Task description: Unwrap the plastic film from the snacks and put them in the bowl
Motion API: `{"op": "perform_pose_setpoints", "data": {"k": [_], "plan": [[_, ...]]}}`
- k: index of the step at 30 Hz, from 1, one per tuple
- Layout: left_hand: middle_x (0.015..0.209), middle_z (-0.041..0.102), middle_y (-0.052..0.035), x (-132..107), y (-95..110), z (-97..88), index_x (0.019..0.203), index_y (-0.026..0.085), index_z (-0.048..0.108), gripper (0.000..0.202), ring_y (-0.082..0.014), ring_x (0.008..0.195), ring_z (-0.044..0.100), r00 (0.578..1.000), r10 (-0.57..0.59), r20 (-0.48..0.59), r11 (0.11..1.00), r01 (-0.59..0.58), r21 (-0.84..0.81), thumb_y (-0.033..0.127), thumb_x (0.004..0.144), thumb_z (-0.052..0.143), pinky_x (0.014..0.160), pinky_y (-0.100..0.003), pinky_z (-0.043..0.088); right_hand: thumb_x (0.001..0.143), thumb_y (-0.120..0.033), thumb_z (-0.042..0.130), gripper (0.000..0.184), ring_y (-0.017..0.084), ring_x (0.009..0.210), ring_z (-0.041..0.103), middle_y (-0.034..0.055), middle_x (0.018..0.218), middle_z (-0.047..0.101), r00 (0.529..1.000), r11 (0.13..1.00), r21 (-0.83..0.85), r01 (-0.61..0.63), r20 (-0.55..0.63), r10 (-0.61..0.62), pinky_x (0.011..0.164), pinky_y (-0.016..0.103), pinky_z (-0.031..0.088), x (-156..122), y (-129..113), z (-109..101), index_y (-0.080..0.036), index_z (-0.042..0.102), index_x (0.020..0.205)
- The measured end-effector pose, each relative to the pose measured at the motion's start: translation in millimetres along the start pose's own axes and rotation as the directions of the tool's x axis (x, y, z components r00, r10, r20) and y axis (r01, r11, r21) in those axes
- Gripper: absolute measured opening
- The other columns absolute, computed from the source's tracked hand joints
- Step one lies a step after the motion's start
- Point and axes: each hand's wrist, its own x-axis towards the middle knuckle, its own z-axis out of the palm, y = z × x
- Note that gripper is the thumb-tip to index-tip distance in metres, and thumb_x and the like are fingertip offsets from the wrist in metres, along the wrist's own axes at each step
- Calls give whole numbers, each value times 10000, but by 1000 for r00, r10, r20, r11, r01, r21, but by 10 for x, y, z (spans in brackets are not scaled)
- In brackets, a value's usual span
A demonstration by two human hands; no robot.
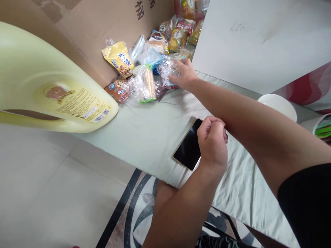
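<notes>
My right hand [184, 73] reaches to the heap of snacks, its thumb and fingers around a clear plastic-wrapped snack packet [168, 70]. Closed in a fist, my left hand [213, 141] is over the right edge of a dark-screened phone [188, 146]; nothing shows in it. The phone lies face up on the cloth. Left of my right hand are a wrapped sandwich-like snack [148, 82], a brown cookie packet [117, 90] and a yellow cookie packet [119, 59]. Several wrapped breads [178, 38] lie farther back.
A large pale-yellow jug [51, 79] stands at left. Behind the snacks rises a cardboard box [85, 31]; a white panel [258, 41] borders them at right. A white bowl [278, 105] and a container with green items [323, 129] are at right. Pale cloth [144, 131] covers the surface.
</notes>
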Motion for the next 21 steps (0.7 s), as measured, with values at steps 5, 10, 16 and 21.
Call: {"op": "perform_pose_setpoints", "data": {"k": [5,10,16,21], "plan": [[528,331,40,31,0,-2,665,191,404,267,-78,528,321,1000,24,-2,1000,-24,3,157,919,479,524,-269,290,939,-478,567,506,368,1501,366,58,1655,351,997,993,-89,74,27,-72,1181,519,453,-172,9,-43,-290,620,1406],[557,286,52,43,-71,12,691,202,365,285,-72,516,302,995,97,26,995,-97,15,188,958,461,523,-266,277,944,-418,559,499,323,1503,379,101,1639,383,975,972,-83,221,-15,-223,1245,501,366,-541,180,-57,-263,602,1416],[595,298,48,12,-162,28,689,210,324,314,-78,528,305,976,204,77,976,-208,59,250,952,491,532,-264,287,1011,-280,347,417,239,1409,511,99,1556,499,973,974,57,219,-91,-213,1216,454,402,-909,243,-118,-248,661,1283],[545,311,52,-38,-158,34,666,212,366,273,-88,508,294,951,284,119,952,-294,81,203,901,505,521,-267,273,1034,-308,341,424,285,1356,558,126,1422,615,982,989,113,97,-175,-77,1159,507,454,-1083,383,-197,-250,578,1380]]}}
